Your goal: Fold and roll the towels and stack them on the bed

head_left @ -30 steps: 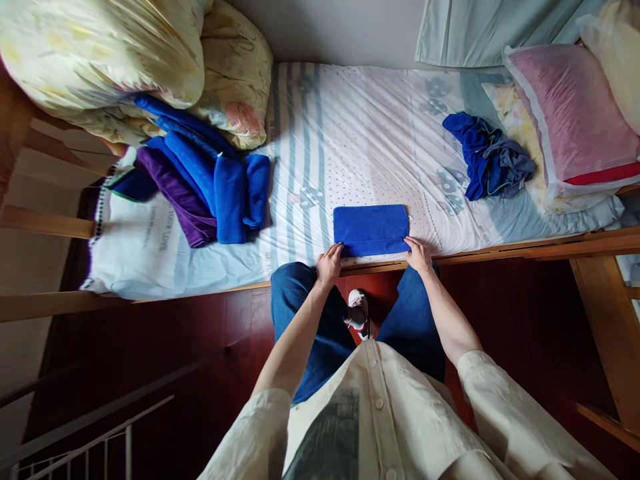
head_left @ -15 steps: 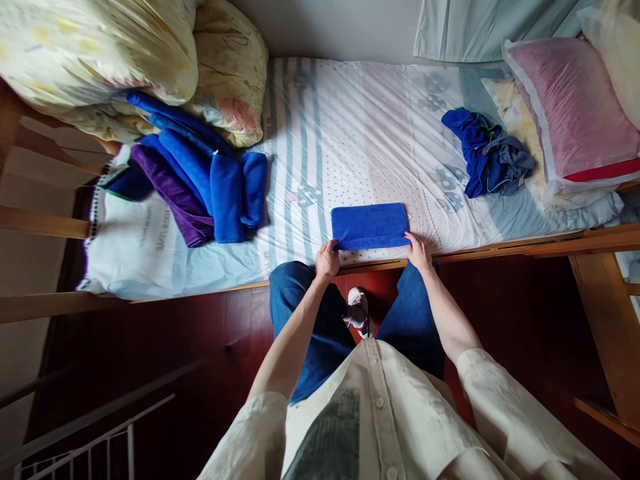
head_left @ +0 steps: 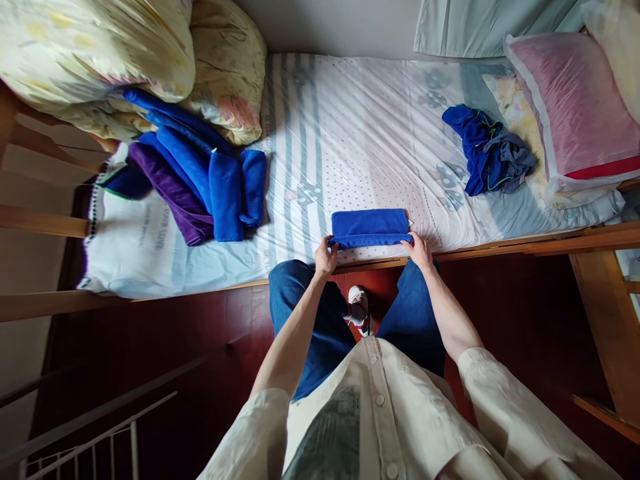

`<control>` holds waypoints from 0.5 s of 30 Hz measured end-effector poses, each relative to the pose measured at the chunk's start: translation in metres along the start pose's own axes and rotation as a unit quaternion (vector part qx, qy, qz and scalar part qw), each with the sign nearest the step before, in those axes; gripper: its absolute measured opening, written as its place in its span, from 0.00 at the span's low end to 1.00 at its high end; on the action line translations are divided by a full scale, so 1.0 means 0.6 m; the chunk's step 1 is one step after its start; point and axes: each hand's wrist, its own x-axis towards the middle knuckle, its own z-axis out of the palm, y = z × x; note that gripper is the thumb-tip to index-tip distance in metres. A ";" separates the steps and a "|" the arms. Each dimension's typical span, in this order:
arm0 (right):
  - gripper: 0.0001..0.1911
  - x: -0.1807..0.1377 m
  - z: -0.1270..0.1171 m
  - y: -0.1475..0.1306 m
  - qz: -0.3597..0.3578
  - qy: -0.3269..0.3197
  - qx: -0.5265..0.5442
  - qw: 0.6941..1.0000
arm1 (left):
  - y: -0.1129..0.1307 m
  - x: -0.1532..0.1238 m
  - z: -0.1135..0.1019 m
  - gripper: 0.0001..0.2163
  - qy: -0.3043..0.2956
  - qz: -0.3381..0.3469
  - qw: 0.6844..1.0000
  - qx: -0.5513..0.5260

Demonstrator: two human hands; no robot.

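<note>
- Two hands work at the near side of the bed (head_left: 370,127), as I watch through the head view; the blue cloth (head_left: 370,221) lies on the sheet there, between them, close to the wooden edge (head_left: 500,248).
- The left hand (head_left: 327,257) has its fingers pinched on the left end of the cloth's raised near edge; the right hand (head_left: 419,252) grips the opposite end likewise, thumb and fingers closed on it.
- To my eye, the step in hand is turning that near edge over, away from the person, into a narrow roll or fold; the far part is flat.
- The next move seems to call for both hands turning together, the ends kept level and the strip tight, so it doesn't skew.
- Against the frame half a second ago, the near strip stands up fuller, less flat part shows behind it, and the far edge sits slightly nearer the person.
- The folded blue cloths (head_left: 227,203) and purple cloth (head_left: 170,193) at left, and the crumpled clothing (head_left: 483,157) at right, look unchanged.
</note>
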 end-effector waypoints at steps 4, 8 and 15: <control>0.18 0.002 -0.008 -0.009 0.049 -0.026 -0.028 0.998 | -0.007 0.005 -0.001 0.12 -0.004 -0.039 0.999 0.019; 0.18 0.005 -0.014 -0.017 0.097 -0.065 -0.043 0.992 | -0.011 0.009 0.002 0.10 -0.005 -0.076 0.996 0.035; 0.19 0.006 -0.019 -0.022 0.124 -0.064 -0.025 0.990 | -0.010 0.009 0.006 0.11 -0.003 -0.103 0.994 0.046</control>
